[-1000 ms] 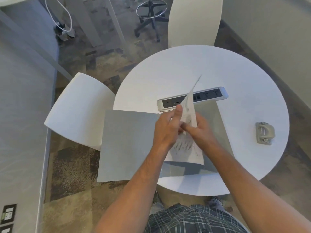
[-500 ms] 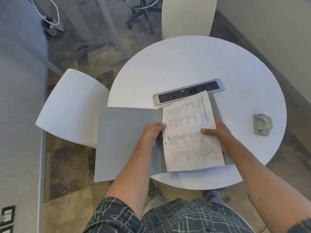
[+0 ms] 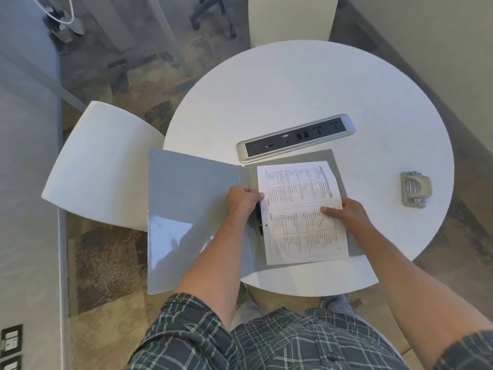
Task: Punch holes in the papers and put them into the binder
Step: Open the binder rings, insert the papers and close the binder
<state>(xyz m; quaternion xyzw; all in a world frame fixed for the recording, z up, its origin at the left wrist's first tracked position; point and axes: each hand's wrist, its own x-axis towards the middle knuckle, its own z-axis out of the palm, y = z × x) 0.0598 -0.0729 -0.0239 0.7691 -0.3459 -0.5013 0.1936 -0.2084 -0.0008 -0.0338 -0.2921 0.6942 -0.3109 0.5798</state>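
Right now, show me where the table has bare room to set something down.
Free: the far half of the table beyond the power strip, and the patch between binder and hole punch. Crowded: the near edge, where both hands hold the paper.

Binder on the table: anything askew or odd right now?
Yes. The binder lies open with its left cover hanging past the round table edge, unsupported. The printed sheet sits slightly tilted on the right half, its top right corner curling up, held by the left hand and right hand. Nothing is spilled or damaged.
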